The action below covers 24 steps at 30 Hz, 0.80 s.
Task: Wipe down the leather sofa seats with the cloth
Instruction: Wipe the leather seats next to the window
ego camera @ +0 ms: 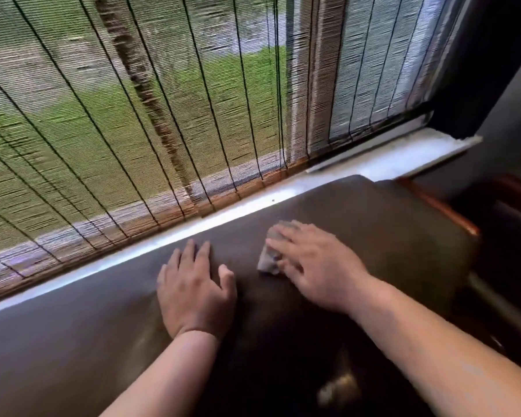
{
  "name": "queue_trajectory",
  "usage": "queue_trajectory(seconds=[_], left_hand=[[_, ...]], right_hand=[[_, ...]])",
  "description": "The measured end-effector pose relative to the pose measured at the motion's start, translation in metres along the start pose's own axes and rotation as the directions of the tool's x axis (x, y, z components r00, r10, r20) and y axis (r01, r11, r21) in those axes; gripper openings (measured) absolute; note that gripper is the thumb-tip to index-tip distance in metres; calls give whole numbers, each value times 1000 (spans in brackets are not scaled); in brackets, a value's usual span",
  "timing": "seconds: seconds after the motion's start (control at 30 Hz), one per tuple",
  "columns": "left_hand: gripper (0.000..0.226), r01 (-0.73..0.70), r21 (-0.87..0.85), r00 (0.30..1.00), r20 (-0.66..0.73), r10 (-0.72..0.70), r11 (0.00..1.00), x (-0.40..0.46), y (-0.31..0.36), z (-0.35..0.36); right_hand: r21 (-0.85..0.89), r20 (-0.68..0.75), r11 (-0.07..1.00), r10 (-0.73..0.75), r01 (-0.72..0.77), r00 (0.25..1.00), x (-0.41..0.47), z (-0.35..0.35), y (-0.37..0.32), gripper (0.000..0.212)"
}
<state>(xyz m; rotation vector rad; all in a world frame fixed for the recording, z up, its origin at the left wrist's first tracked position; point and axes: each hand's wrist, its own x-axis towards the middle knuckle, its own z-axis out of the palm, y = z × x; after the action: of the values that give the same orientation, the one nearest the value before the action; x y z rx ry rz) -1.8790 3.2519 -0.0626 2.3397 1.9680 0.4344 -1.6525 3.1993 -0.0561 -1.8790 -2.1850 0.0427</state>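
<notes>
Two hands: left hand (193, 291) flat, fingers straight, on dark brown leather sofa (373, 224); right hand (316, 266) pressing one crumpled grey cloth (268, 260), fingers straight. Bamboo blind (133, 115), white sill (388, 158) behind.

**No legible text in view**

We find no readable words, labels, brand marks, numbers or signs on any surface here; motion blur softens much of the picture, and nothing we see resolves into lettering.

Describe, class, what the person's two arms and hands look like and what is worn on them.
Both forearms are bare, with no sleeves in view. The left hand and right hand wear no gloves, and no rings, watch or bracelets are visible. Motion blur softens the right hand's fingers.
</notes>
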Motion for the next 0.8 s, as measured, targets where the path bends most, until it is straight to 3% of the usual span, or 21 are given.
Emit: queue_trajectory(seconds=[0.07, 0.1, 0.17, 0.2, 0.23, 0.27, 0.33, 0.4, 0.47, 0.5, 0.53, 0.6, 0.63, 0.7, 0.77, 0.8], left_hand=[[81, 4, 8, 1000, 11, -4, 1000, 1, 0, 1], [80, 3, 13, 1000, 16, -3, 1000, 1, 0, 1], [78, 6, 18, 1000, 22, -6, 1000, 1, -1, 1], [77, 5, 21, 1000, 25, -6, 1000, 1, -2, 2], [76, 1, 24, 1000, 27, -1, 1000, 2, -2, 2], [76, -6, 21, 1000, 27, 5, 1000, 2, -1, 1], [77, -14, 14, 1000, 24, 14, 1000, 2, 0, 0], [77, -20, 22, 999, 30, 20, 1000, 3, 0, 0], [76, -33, 30, 999, 26, 32, 999, 3, 0, 1], [74, -37, 32, 999, 14, 37, 999, 3, 0, 2], [71, -39, 32, 999, 8, 39, 999, 2, 1, 3], [62, -31, 24, 999, 14, 31, 999, 1, 2, 2], [59, -35, 37, 999, 29, 34, 999, 0, 1, 0], [58, -95, 101, 993, 82, 86, 990, -4, 2, -5], [55, -257, 89, 957, 161, 240, 962, -1, 19, -9], [52, -372, 27, 910, 206, 359, 928, 3, 33, -10]], right_hand=[[-3, -94, 975, 220, -221, 971, -17, -11, 42, 42], [10, -174, 914, 401, -406, 899, -27, -17, 68, 43], [123, -283, 725, 680, -677, 677, -42, -23, 89, 47], [153, -317, 661, 737, -734, 598, -44, -17, 76, 47], [147, -343, 648, 742, -747, 576, -45, -4, 54, 47], [151, -367, 696, 699, -702, 614, -48, 12, 26, 46], [159, -410, 858, 507, -488, 758, -61, 43, -24, 47], [89, -399, 945, 322, -314, 858, -79, 54, -27, 50], [67, -431, 920, 377, -387, 820, -90, 49, 12, 50], [152, -440, 853, 511, -500, 738, -93, 41, 30, 51], [296, -434, 736, 672, -609, 601, -94, 34, 42, 51], [593, -340, 478, 878, -648, 336, -84, 33, 31, 55], [650, -309, 421, 907, -633, 286, -79, 41, 5, 57], [605, -390, 546, 838, -580, 382, -77, 72, -65, 58], [490, -441, 724, 686, -485, 579, -89, 105, -130, 60], [427, -432, 770, 635, -474, 641, -96, 112, -139, 62]])
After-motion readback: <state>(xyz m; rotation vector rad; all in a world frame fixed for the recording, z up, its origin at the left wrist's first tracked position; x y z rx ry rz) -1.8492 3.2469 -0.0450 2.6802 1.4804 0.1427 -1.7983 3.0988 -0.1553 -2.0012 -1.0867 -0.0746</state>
